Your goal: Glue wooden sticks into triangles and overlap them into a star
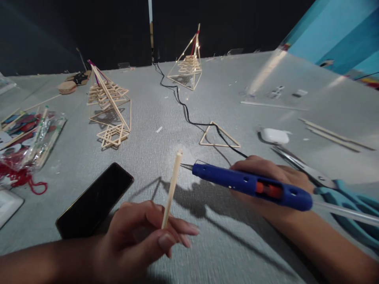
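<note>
Between its thumb and fingers, my left hand (145, 232) pinches a thin wooden stick (172, 187) that points upward, its top end leaning slightly right. My right hand (266, 181) is closed around a blue hot glue gun (225, 177), with a clear glue stick (346, 213) coming out of its rear. The gun's metal tip lies close to the upper end of the wooden stick; whether they touch, I cannot tell. Beyond the hands, a small wooden triangle (204, 138) rests on the table under the black cord. A black phone (97, 201) lies beside my left hand.
Scissors (314, 169) with teal handles and a white earbud case (274, 135) lie at right, near loose sticks (331, 138). Stick structures (111, 98) stand at left and at the back (194, 67). Bagged supplies (44, 138) and red cord (20, 175) lie far left.
</note>
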The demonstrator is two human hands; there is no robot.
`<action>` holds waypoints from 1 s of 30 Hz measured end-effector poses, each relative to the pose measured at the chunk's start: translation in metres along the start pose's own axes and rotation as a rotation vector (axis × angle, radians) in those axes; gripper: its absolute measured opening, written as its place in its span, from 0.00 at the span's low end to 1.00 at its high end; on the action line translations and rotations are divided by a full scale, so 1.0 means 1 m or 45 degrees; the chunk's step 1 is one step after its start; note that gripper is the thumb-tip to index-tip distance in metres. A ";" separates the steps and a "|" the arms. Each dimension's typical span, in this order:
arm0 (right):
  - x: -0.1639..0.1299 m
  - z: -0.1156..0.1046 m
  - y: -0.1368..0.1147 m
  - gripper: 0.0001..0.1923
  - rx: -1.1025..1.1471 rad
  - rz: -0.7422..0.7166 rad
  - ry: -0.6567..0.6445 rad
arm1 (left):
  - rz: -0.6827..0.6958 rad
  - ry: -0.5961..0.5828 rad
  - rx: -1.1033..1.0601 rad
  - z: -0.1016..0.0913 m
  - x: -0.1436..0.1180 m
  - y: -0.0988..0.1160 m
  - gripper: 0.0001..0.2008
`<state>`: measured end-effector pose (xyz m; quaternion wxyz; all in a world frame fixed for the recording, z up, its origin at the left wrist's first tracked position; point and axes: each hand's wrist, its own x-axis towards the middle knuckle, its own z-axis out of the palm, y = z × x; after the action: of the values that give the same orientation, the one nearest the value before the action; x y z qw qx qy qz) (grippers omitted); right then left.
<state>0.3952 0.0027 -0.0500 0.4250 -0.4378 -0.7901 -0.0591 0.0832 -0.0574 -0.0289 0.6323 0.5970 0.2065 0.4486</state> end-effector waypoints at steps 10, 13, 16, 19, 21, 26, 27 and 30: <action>0.000 -0.001 0.001 0.04 -0.004 -0.004 0.005 | -0.002 0.000 0.005 -0.001 -0.002 0.000 0.08; 0.000 -0.001 0.001 0.04 -0.006 -0.016 0.004 | -0.013 0.006 0.017 -0.001 0.000 0.002 0.09; 0.001 0.000 0.000 0.04 -0.013 -0.020 -0.014 | -0.010 0.004 0.026 0.001 0.002 0.003 0.12; 0.004 0.001 -0.001 0.03 0.002 -0.037 -0.010 | -0.032 0.011 0.014 0.002 0.003 0.003 0.13; 0.005 0.001 -0.002 0.02 0.005 -0.049 0.001 | -0.037 0.008 0.003 0.002 0.002 0.002 0.12; 0.004 0.002 -0.002 0.03 -0.005 -0.044 0.002 | -0.037 0.018 0.014 0.001 0.001 0.001 0.13; 0.004 0.002 -0.002 0.03 -0.003 -0.038 -0.001 | -0.037 0.017 0.018 0.002 0.002 0.001 0.13; 0.003 0.001 -0.002 0.03 -0.017 -0.047 0.002 | -0.024 0.022 0.025 0.002 0.002 0.001 0.12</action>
<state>0.3924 0.0037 -0.0477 0.4216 -0.4258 -0.7973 -0.0724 0.0857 -0.0568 -0.0266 0.6286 0.5974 0.2220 0.4458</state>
